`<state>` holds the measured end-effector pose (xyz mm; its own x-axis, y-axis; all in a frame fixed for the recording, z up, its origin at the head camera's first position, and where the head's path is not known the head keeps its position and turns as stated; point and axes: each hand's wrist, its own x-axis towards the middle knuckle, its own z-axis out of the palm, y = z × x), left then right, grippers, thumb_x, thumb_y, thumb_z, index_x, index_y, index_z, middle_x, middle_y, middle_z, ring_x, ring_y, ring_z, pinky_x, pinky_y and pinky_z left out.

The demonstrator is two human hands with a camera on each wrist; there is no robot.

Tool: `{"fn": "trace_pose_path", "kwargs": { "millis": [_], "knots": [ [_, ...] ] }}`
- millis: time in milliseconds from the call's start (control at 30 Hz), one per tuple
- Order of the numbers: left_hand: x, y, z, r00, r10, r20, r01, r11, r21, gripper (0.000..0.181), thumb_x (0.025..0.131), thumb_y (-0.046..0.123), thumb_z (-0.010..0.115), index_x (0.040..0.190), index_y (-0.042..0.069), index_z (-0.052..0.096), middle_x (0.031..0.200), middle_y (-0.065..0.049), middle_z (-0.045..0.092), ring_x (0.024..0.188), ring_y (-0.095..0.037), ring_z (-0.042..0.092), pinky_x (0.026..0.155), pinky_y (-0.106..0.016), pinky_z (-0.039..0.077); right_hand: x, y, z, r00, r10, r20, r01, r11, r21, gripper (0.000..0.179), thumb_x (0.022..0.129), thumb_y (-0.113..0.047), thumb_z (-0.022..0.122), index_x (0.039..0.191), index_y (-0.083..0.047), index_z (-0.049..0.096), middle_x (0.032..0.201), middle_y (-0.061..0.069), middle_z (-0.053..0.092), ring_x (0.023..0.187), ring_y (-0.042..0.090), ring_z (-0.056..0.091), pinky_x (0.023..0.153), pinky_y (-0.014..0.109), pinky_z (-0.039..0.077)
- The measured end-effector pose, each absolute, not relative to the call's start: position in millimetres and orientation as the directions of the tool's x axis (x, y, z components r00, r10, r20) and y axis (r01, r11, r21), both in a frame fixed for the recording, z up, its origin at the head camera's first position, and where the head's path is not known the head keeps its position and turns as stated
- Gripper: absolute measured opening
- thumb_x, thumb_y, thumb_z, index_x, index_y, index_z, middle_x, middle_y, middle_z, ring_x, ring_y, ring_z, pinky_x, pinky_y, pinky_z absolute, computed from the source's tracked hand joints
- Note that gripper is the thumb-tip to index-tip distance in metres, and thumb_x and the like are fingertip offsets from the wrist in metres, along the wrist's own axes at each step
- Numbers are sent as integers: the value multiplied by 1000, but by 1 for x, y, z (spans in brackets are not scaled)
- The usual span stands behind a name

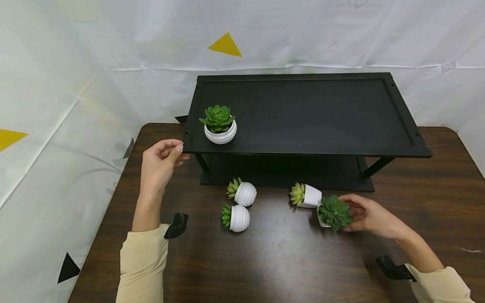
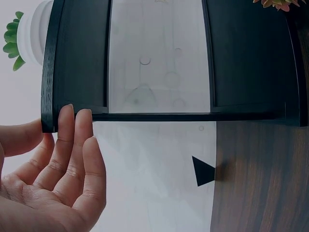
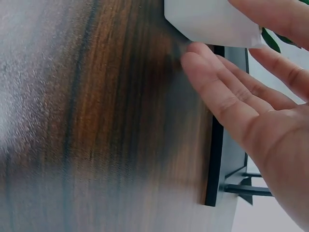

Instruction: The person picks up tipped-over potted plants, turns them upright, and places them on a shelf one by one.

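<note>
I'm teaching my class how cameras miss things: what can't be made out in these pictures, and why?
Right wrist view: part of the white pot at the right hand, cut off by the top edge.
Head view: most of that pot, hidden by its leaves.
Head view: the back of the lower shelf, hidden by the top shelf.
Left wrist view: most of a plant, cut off by the top edge.

glare whitens the table (image 1: 280, 261); wrist views look dim, the right perhaps slightly blurred.
</note>
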<state>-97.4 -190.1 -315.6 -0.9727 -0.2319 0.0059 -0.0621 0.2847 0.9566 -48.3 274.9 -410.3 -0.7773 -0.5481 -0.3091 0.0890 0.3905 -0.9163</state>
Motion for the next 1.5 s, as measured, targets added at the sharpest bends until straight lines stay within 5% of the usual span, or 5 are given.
{"fn": "trace_pose_path", "kwargs": {
  "millis": [300,600,700,933,1500],
  "knots": [
    [-97,-189,-314,-972,-234,-4,-72,283,956,20,90,13,59,103,-3,59,80,2,64,73,-11,65,70,-23,52,-45,272,-414,-790,-546,-279,68,374,-925,69,76,0,70,130,15,29,120,35,42,91,8,61,68,35,54],
    [-98,-188,-314,-971,-238,-16,-82,272,959,20,90,12,58,103,-3,59,80,4,64,75,-15,66,70,-24,52,-40,273,-405,-855,-423,-301,18,555,-832,67,75,-4,72,132,5,38,131,35,34,115,51,40,81,43,49],
    [-99,-188,-314,-972,-235,-17,-82,271,959,20,90,12,58,104,-3,60,80,4,64,75,-15,66,71,-24,53,-38,273,-402,-864,-409,-294,14,564,-826,66,75,-4,72,131,5,39,129,33,39,112,45,47,78,39,51],
    [-98,-188,-314,-972,-235,-15,-81,273,959,20,91,12,58,104,-3,59,81,3,64,73,-11,65,70,-24,52,-34,275,-394,-892,-388,-232,-3,517,-856,64,73,-5,75,127,7,43,112,22,54,89,0,59,67,28,53],
    [-99,-190,-317,-972,-235,6,-62,280,958,19,91,11,58,104,-4,60,79,3,64,72,-11,65,69,-23,52,-32,271,-366,-894,-330,-302,64,574,-817,65,77,-9,73,130,6,39,105,18,60,85,4,62,65,29,53]
  ]
}}
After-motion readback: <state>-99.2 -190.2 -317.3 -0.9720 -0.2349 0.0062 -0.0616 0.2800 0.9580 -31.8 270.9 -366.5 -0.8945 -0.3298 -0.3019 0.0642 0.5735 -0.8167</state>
